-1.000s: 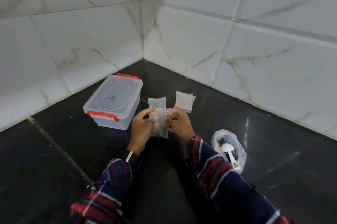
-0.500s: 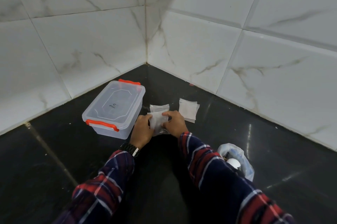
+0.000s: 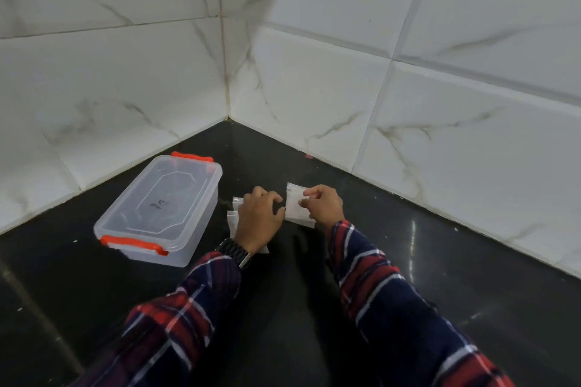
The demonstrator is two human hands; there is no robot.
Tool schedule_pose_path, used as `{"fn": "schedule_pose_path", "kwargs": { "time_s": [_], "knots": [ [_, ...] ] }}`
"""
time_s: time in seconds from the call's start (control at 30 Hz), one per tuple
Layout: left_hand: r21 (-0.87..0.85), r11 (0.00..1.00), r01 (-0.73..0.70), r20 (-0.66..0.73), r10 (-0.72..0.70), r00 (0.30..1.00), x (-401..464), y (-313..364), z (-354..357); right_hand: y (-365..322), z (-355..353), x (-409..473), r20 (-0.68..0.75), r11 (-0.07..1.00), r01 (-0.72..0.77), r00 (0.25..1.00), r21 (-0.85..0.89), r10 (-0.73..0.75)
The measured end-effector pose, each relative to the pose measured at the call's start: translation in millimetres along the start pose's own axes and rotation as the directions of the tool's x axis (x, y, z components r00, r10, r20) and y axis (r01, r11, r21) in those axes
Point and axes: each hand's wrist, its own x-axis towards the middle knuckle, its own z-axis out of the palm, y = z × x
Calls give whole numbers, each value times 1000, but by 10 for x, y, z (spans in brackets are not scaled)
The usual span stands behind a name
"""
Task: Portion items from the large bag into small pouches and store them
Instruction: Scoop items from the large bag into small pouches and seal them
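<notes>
Left of the left hand [image 3: 259, 218], the lidded container [image 3: 163, 209] blocks sideways passage. Beyond both hands, tiled walls [image 3: 314, 97] close the corner. Pouches [image 3: 297, 209] lie under and between the hands. Right of the right hand [image 3: 323, 205], bare dark desk [image 3: 440, 260] stays open.

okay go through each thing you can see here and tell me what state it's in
Plastic container: lid on, upright on the counter.
Pouches under left hand: lying flat.
Stack of pouches: flat, right hand pinching its edge.
Left hand: resting on pouches, fingers curled.
</notes>
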Motion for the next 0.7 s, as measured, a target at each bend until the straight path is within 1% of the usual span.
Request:
{"fn": "schedule_pose_path", "kwargs": {
  "time_s": [0.1, 0.17, 0.23, 0.3, 0.37, 0.43, 0.53, 0.57, 0.63, 0.7],
  "knots": [
    [134, 991, 31, 38, -37, 999, 158, 138, 142, 73, -102, 87, -68, 999, -49, 997, -11, 48],
    [279, 959, 51, 48, -67, 997, 244, 196, 225, 109, -124, 114, -68, 997, -60, 996, -49, 57],
    [379, 923, 66, 68, -99, 993, 310, 217, 290, 135, -115, 121, -58, 991, -60, 997, -119, 53],
    [415, 906, 84, 89, -132, 987, 356, 216, 338, 168, -90, 127, -51, 982, -54, 998, -180, 46],
    [420, 903, 89, 87, -138, 987, 388, 233, 370, 193, -74, 132, -32, 979, -55, 998, -197, 50],
    [394, 914, 100, 73, -140, 987, 403, 247, 394, 210, -57, 127, -20, 982, -74, 997, -176, 71],
    [309, 942, 135, 54, -160, 986, 435, 262, 430, 220, -50, 124, -41, 987, -111, 993, -115, 107],
    [262, 955, 141, 49, -159, 986, 441, 257, 445, 223, -59, 119, -54, 989, -121, 992, -86, 117],
    [105, 985, 137, 24, -140, 990, 426, 241, 457, 220, -87, 113, -81, 991, -129, 989, -23, 127],
    [-43, 994, 96, -17, -97, 995, 367, 243, 422, 210, -135, 96, -94, 991, -129, 987, 47, 133]
  ]
}}
